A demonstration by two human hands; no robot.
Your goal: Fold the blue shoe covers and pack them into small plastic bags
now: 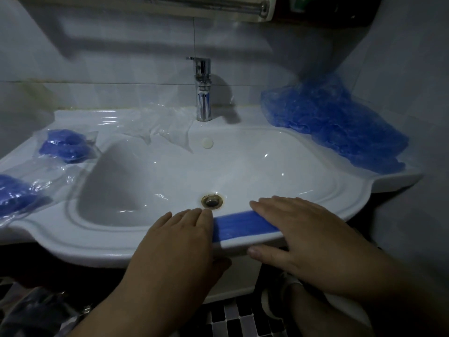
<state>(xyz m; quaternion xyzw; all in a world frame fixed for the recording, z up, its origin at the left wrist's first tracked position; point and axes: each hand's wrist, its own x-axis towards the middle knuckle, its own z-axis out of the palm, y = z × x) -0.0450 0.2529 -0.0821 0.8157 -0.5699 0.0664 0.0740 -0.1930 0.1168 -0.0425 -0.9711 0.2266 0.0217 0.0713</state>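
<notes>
A blue shoe cover (239, 227), folded into a narrow strip, lies along the front rim of the white sink (80, 242). My left hand (179, 242) presses flat on its left end with straight fingers. My right hand (298, 229) lies flat on its right end, thumb under the rim's edge. A loose pile of blue shoe covers (332, 125) sits on the right ledge. Two packed small plastic bags with blue covers inside rest on the left ledge, one bag (65, 145) farther back and one bag (14, 195) at the left edge. Empty clear plastic bags (155, 127) lie behind the basin, left of the tap.
A chrome tap (203, 91) stands at the back centre, with the drain (211, 201) just beyond my fingers. Tiled walls close in behind and to the right. Below the sink are a chequered floor (233, 319) and a shoe (274, 305).
</notes>
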